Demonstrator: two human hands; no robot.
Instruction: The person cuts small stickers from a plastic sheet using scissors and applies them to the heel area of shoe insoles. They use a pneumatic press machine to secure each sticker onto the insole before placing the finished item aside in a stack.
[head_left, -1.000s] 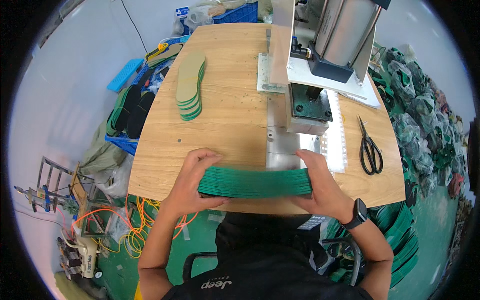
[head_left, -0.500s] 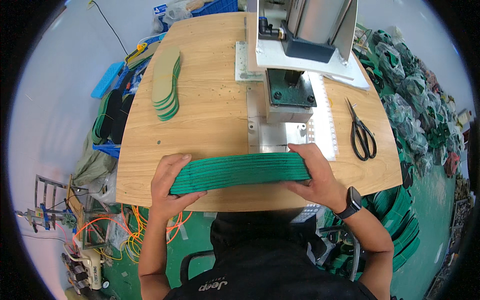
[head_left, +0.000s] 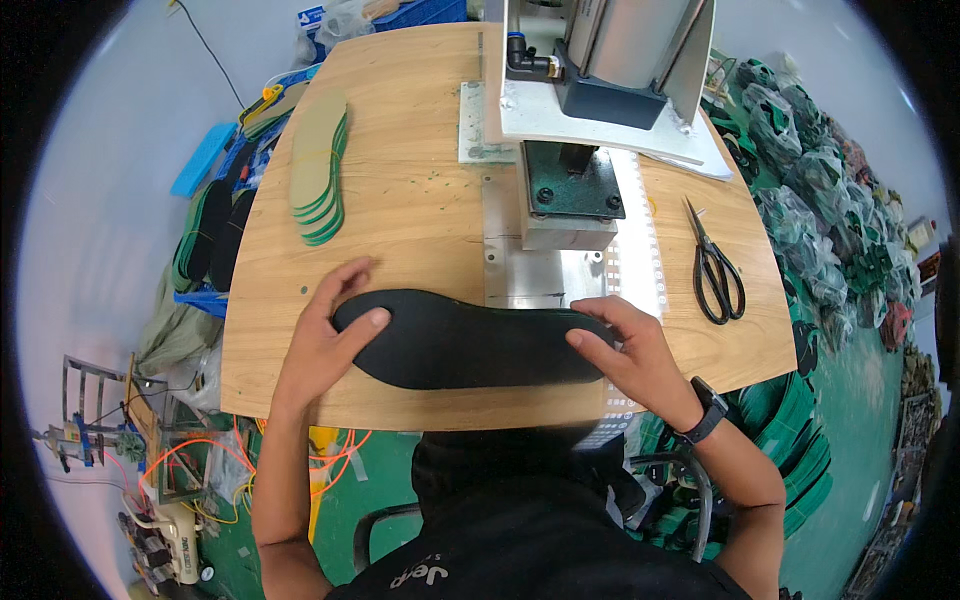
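Desk (head_left: 410, 220), wood-topped. Black insole (head_left: 470, 345) held flat face up across its near part, running left to right, thin green edging visible along the far side toward the right end. Whether it touches the wood or sits just above: cannot tell.

Left hand (head_left: 335, 330) at the insole's left end; thumb laid on the black face, visible fingers stretched out past the far side, slightly blurred. Remaining fingers hidden, so how firmly it grips cannot be told. Right hand (head_left: 625, 345) gripping the right end, thumb on top, fingers over the far edge. Dark watch (head_left: 708, 405) on the right wrist.

Just beyond the insole: metal plate (head_left: 540, 280), lying flat, beneath and in front of a press (head_left: 570, 185) with a cylinder above. White perforated strip (head_left: 645, 245) to its right. Farther right, scissors (head_left: 718, 275), black handles nearest the person, points away.

Far left on the wood: pile of insoles (head_left: 318, 150), beige on top, green edges fanned slightly. Small green scraps (head_left: 435, 178) between pile and press.

Off the right side, clear plastic bags (head_left: 825, 215) heaped, green contents showing.
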